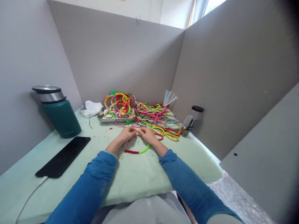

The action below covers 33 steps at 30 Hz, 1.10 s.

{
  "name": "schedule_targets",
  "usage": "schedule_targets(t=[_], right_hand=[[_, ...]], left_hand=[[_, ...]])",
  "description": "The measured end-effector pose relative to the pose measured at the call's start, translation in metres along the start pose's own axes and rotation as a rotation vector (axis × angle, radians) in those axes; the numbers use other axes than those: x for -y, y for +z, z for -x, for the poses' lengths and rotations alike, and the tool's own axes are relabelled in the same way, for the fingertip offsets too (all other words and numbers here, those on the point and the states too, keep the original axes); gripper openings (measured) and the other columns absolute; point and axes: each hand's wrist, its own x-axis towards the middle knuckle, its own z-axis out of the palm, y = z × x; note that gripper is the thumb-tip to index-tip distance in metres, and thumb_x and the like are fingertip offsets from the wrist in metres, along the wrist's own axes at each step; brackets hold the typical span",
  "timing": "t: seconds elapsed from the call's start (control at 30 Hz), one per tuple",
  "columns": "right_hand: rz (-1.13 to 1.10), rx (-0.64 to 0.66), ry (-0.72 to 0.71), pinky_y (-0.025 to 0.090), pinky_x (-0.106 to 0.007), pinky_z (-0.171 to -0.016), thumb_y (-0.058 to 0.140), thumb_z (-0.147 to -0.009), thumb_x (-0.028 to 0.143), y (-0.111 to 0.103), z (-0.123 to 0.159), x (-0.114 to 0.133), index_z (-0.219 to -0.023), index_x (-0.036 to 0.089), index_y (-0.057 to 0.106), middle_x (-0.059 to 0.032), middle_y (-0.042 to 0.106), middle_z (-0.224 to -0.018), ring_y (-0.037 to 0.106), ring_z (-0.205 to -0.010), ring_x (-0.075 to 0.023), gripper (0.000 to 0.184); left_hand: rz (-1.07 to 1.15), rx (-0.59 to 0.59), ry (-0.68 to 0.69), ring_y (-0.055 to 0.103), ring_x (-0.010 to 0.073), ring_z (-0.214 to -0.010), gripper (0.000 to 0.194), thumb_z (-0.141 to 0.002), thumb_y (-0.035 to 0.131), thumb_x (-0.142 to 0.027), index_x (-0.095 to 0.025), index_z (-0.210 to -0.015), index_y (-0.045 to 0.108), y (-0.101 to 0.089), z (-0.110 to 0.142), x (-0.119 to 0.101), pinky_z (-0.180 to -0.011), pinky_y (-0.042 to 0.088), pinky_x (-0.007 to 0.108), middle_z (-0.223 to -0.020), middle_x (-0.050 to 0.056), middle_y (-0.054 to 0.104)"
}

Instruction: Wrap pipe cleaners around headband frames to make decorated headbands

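Your left grip and right grip pinch the small orange piece between their fingertips. Slack pressure could drop it. The red-and-green cord lies between your forearms; a sleeve could drag it. Tangled strands close beyond could snag. The pale green surface carries scattered scraps; grey partitions enclose it.
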Motion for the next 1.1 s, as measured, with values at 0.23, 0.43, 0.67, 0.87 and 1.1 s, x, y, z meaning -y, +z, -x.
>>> schedule_targets(t=[0.23, 0.43, 0.67, 0.87, 1.1], right_hand=[[0.006, 0.008, 0.010, 0.026, -0.023, -0.052, 0.049, -0.082, 0.032, -0.0012, 0.0001, 0.0014, -0.073, 0.016, 0.067, -0.0014, 0.063, -0.066, 0.048, -0.059, -0.0128, 0.025], [-0.002, 0.019, 0.007, 0.028, -0.022, -0.052, 0.048, -0.083, 0.032, -0.0020, 0.0007, 0.0020, -0.074, 0.017, 0.067, -0.0011, 0.063, -0.066, 0.050, -0.060, -0.0127, 0.025], [-0.002, 0.014, 0.008, 0.028, -0.022, -0.053, 0.047, -0.084, 0.033, -0.0023, 0.0005, 0.0025, -0.075, 0.016, 0.066, -0.0017, 0.063, -0.067, 0.049, -0.060, -0.0126, 0.027], [0.001, 0.000, 0.007, 0.028, -0.022, -0.052, 0.047, -0.084, 0.031, -0.0027, 0.0004, 0.0023, -0.072, 0.016, 0.065, -0.0011, 0.061, -0.064, 0.048, -0.059, -0.0126, 0.026], [-0.011, -0.003, -0.011, 0.029, -0.022, -0.053, 0.045, -0.085, 0.031, -0.0018, -0.0006, 0.0008, -0.071, 0.016, 0.064, -0.0001, 0.060, -0.063, 0.048, -0.059, -0.0122, 0.027]], left_hand=[[0.010, 0.016, 0.002, 0.040, 0.0067, -0.034, 0.011, -0.075, 0.060, -0.023, -0.013, -0.080, 0.061, 0.0004, -0.0024, 0.0024, -0.032, 0.029, 0.016, -0.045, -0.004, 0.050], [-0.013, 0.011, 0.004, 0.041, 0.0063, -0.035, 0.009, -0.076, 0.059, -0.021, -0.013, -0.081, 0.060, 0.0023, -0.0068, 0.0054, -0.034, 0.030, 0.015, -0.048, -0.003, 0.052], [-0.059, 0.050, 0.004, 0.032, 0.0063, -0.026, 0.015, -0.079, 0.053, -0.026, -0.014, -0.086, 0.060, -0.0008, -0.0037, 0.0055, -0.028, 0.023, 0.018, -0.043, -0.005, 0.047], [-0.069, 0.034, 0.052, 0.031, 0.0055, -0.026, 0.021, -0.081, 0.052, -0.033, -0.014, -0.083, 0.061, -0.0013, -0.0009, 0.0034, -0.029, 0.023, 0.017, -0.041, -0.006, 0.045], [-0.041, -0.038, 0.130, 0.039, 0.0053, -0.032, 0.021, -0.078, 0.054, -0.030, -0.016, -0.092, 0.059, 0.0030, -0.0058, 0.0054, -0.034, 0.028, 0.017, -0.058, -0.003, 0.059]])
